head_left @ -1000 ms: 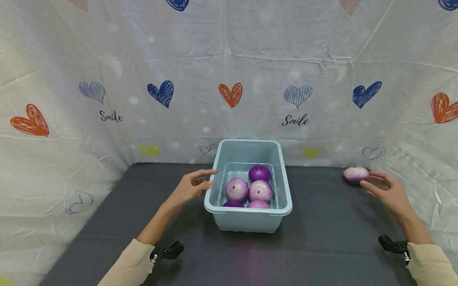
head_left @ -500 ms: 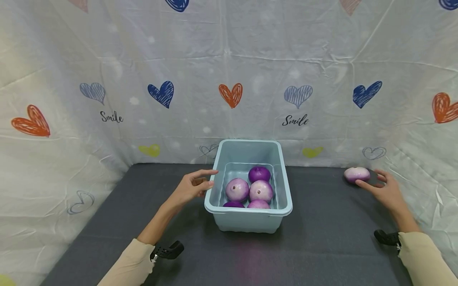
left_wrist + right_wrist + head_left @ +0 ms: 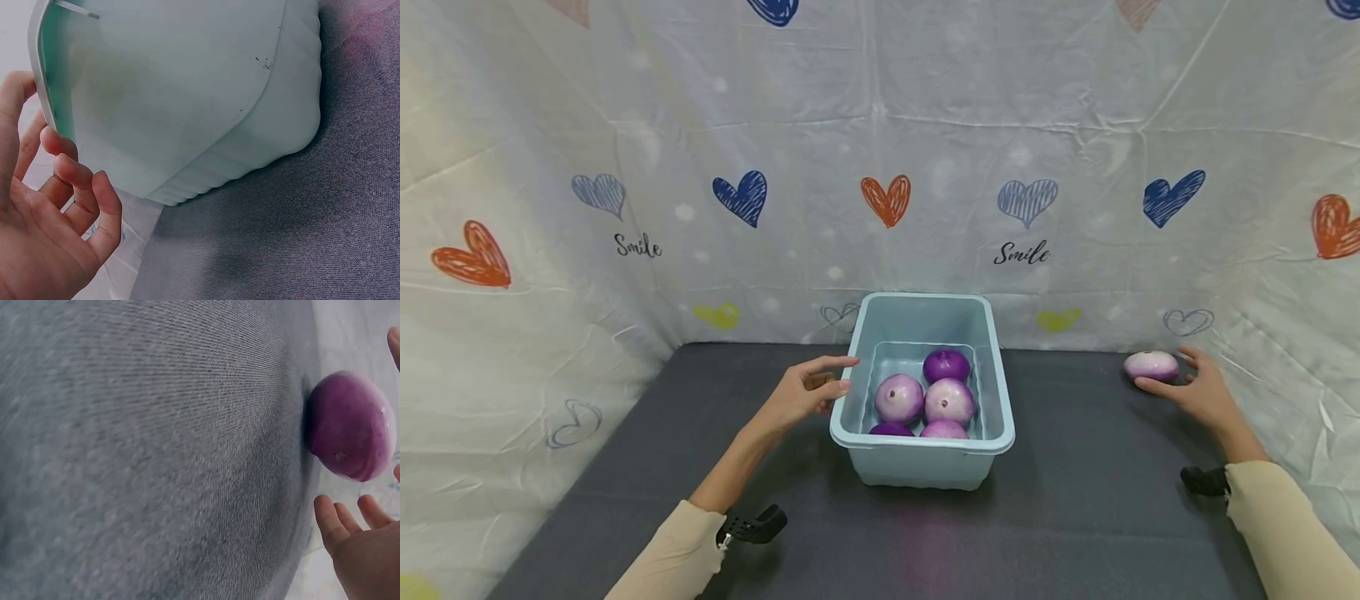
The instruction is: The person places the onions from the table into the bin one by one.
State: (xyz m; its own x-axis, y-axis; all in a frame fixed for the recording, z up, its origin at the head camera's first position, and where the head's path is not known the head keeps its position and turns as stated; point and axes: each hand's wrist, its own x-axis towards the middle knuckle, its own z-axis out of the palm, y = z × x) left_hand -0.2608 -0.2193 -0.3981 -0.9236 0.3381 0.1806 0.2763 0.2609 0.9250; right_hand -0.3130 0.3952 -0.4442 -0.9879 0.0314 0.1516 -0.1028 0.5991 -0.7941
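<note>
A pale blue plastic bin [image 3: 925, 463] stands mid-table with several red onions [image 3: 898, 398] inside, some light purple and one dark purple onion [image 3: 946, 365] at the back. My left hand [image 3: 801, 392] touches the bin's left rim with index finger and thumb. In the left wrist view, the left hand's [image 3: 56, 219] other fingers bend loosely beside the outer wall. A lone purple-and-white onion [image 3: 1152, 366] lies at the table's back right. My right hand [image 3: 1202, 392] spreads around its right side, thumb in front. The right wrist view shows a gap between the fingers [image 3: 331, 525] and this onion [image 3: 350, 425].
Dark grey cloth [image 3: 1075, 517] covers the table. A white curtain [image 3: 940, 125] printed with hearts hangs right behind the table's back edge, close to the bin and the lone onion. Each wrist wears a black strap [image 3: 756, 525].
My right hand has shifted slightly left and inward around the lone onion, its thumb moving across the front. The left hand keeps its place at the bin's rim.
</note>
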